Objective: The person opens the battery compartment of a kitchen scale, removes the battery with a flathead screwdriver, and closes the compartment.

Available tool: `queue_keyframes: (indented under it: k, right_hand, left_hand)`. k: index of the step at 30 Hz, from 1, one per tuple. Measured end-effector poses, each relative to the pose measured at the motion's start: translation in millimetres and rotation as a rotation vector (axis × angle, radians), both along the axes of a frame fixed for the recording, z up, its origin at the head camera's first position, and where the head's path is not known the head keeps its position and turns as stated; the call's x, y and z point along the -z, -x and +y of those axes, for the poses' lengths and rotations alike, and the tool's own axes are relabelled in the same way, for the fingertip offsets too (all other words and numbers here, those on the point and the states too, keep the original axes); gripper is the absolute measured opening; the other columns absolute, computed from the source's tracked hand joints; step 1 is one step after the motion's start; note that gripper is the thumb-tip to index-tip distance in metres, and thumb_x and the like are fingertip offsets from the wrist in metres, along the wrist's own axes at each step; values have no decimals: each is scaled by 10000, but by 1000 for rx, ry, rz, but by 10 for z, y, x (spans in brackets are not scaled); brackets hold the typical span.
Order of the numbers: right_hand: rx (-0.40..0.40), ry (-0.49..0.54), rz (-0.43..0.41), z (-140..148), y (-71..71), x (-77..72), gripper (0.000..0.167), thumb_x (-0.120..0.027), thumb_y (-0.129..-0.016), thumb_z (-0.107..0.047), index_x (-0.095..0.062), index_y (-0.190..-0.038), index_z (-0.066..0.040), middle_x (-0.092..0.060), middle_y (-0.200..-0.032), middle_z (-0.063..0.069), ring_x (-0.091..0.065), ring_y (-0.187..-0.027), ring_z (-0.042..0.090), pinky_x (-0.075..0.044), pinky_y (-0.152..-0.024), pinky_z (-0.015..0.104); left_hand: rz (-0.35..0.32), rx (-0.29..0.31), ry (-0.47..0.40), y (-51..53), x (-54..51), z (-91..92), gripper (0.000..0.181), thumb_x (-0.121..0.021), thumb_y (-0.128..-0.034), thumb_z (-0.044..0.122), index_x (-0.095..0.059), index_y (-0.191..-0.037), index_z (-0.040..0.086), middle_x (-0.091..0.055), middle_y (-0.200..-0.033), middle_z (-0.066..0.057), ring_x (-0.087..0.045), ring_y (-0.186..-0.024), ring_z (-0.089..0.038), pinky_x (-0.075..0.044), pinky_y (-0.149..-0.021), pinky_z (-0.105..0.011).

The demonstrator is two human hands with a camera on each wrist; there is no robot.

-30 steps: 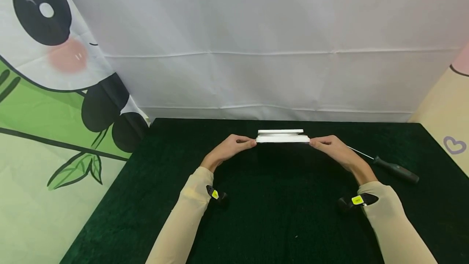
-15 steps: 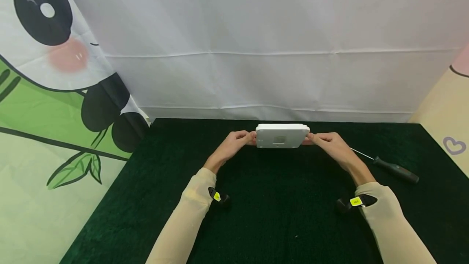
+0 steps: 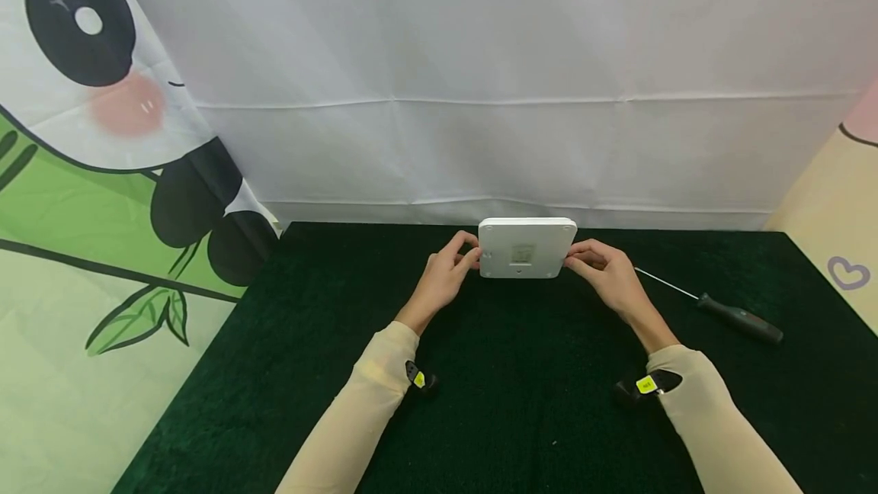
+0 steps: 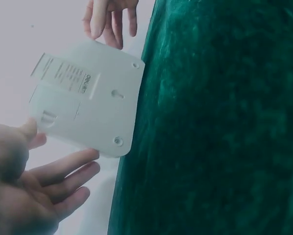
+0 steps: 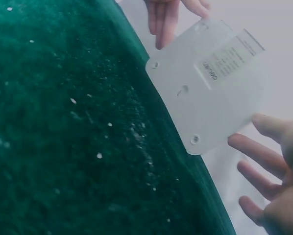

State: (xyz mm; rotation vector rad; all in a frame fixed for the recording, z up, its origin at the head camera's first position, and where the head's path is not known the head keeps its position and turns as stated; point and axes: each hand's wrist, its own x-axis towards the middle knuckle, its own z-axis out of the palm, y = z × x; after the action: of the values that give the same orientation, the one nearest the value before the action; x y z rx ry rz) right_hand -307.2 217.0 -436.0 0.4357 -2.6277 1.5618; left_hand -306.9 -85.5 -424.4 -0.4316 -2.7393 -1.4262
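Note:
A flat white device (image 3: 528, 250) with rounded corners stands tilted up at the far side of the green cloth, its back toward the head camera. The wrist views show a printed label (image 4: 70, 76), recessed screws at the corners and a keyhole-shaped slot on that back; its front is hidden. At its left edge, my left hand (image 3: 442, 277) pinches it between thumb and fingers. My right hand (image 3: 607, 280) pinches the lower part of the right edge, with the other fingers spread apart in the right wrist view.
A screwdriver (image 3: 741, 321) with a dark handle lies on the green-covered table (image 3: 521, 402), right of my right hand. White cloth (image 3: 480, 151) hangs behind the table. A printed cartoon cloth (image 3: 116, 197) is on the left.
The white device has turned from edge-on to showing its whole back. Both hands have shifted slightly inward with their grip lower on its sides. The screwdriver stays put.

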Motion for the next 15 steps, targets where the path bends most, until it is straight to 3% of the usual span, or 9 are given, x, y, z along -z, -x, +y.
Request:
queue_keyframes:
  k: [3,8,15]
  right_hand:
    - [39,-1,32,-20,-2,22,285,-626,-969,-273,-632,-1184,-86,-686,-1167,191,-552,-1201,353,-384,-1033,606]
    - [79,-25,36,-25,-24,11,287,-615,-975,-293,-630,-1192,-106,-686,-1161,191,-567,-1187,372,-393,-1027,617]
    - [116,-46,19,-35,-49,-53,311,-601,-980,-323,-635,-1204,-111,-706,-1098,192,-609,-1109,369,-428,-984,601]
  left_hand:
    - [30,-16,6,-31,-5,36,196,-432,-1032,430,-489,-1173,307,-711,-1129,-58,-690,-1030,-209,-394,-568,-307]
    - [26,-34,1,-77,-27,86,193,-427,-1036,419,-484,-1168,292,-709,-1120,-64,-700,-999,-234,-372,-524,-292]
    - [34,-94,20,-125,-54,159,194,-464,-1029,398,-498,-1175,275,-703,-1146,-58,-715,-920,-192,-419,-518,-297]
